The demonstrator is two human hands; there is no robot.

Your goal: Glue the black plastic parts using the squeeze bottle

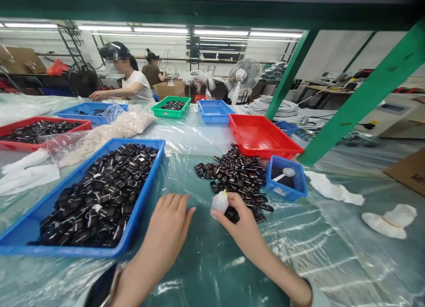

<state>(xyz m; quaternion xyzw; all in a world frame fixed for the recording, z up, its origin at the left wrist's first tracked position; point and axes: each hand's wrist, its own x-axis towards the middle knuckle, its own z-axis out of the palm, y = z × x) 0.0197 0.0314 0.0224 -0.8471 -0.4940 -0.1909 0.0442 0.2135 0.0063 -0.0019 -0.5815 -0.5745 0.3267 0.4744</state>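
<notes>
My right hand (242, 220) grips a small translucent white squeeze bottle (219, 204) with a yellow tip, held upright between thumb and fingers. Just beyond it lies a loose heap of small black plastic pieces (241, 172) on the green table. My left hand (171, 220) is palm down over the table with its fingers stretched forward and the thumb apart, holding nothing that I can see. To its left is a large blue tray (141, 200) filled with similar black pieces (99, 196).
A small blue bin (288, 192) with a white spoon (284, 173) stands right of the heap, below a red tray (262, 136). A green post (361, 94) slants across the right. A bag of pale pieces (122, 125) lies behind the large tray. A co-worker (137, 85) sits at far left.
</notes>
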